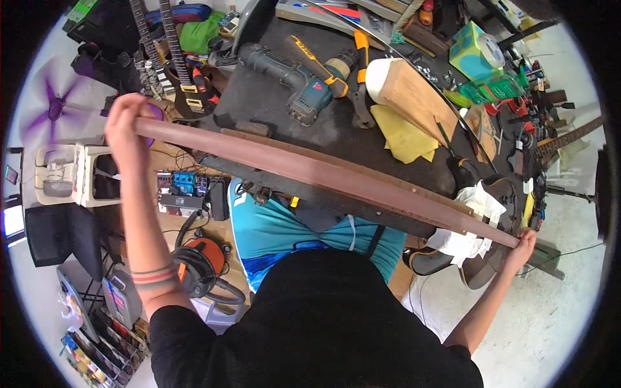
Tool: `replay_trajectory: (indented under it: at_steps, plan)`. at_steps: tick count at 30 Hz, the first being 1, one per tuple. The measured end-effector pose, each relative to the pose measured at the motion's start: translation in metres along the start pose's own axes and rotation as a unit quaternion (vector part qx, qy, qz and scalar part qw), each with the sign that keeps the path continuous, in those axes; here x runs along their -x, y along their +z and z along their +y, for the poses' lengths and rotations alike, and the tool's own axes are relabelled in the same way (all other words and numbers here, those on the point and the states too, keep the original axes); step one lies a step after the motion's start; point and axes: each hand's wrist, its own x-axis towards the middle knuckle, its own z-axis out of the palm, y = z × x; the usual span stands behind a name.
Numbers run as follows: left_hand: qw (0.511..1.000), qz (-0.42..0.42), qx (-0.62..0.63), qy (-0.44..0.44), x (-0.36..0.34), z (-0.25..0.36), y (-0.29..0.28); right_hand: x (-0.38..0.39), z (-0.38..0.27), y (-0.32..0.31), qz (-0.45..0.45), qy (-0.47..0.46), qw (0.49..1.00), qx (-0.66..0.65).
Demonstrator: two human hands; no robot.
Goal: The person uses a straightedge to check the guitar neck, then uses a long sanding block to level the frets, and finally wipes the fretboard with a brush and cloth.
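A long reddish-brown strip, which looks like sandpaper, [310,173] stretches across the front of the dark workbench, sloping down to the right. My left hand [127,126] is closed around its far left end, raised beyond the bench edge. At the right end, my right hand [522,251] pinches the narrow tip beside a dark guitar body [498,194]. Beneath the strip, a long brown bar [362,169] shows along its upper edge; most of the bar is hidden. White paper [479,204] lies on the guitar body by the strip's right part.
Behind the strip lie a cordless drill [307,87], yellow-handled pincers [359,84], a wooden block [414,97] and a yellow sheet [401,134]. Guitars [187,90] stand at the left, near a purple fan [57,107]. An orange-and-black vacuum cleaner [206,258] is on the floor.
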Motion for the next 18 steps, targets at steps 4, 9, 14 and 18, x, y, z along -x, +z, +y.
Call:
replay_trajectory:
  at_steps: [4, 9, 14, 18]
  plan:
    - [0.994, 0.113, 0.004, 0.010, -0.049, -0.030, -0.128, 0.052, -0.064, 0.093, -0.108, -0.046, 0.990, -0.078]
    - [0.999, 0.027, 0.041, -0.010, -0.007, -0.018, -0.001, 0.000, -0.020, 0.026, -0.025, -0.017, 0.999, -0.019]
    - [0.998, 0.047, -0.041, -0.009, -0.033, -0.021, -0.022, 0.006, -0.030, 0.051, -0.063, -0.002, 0.993, -0.095]
    - [0.995, 0.092, 0.028, -0.009, -0.076, -0.049, -0.126, 0.029, -0.078, 0.112, -0.150, -0.047, 0.976, -0.147]
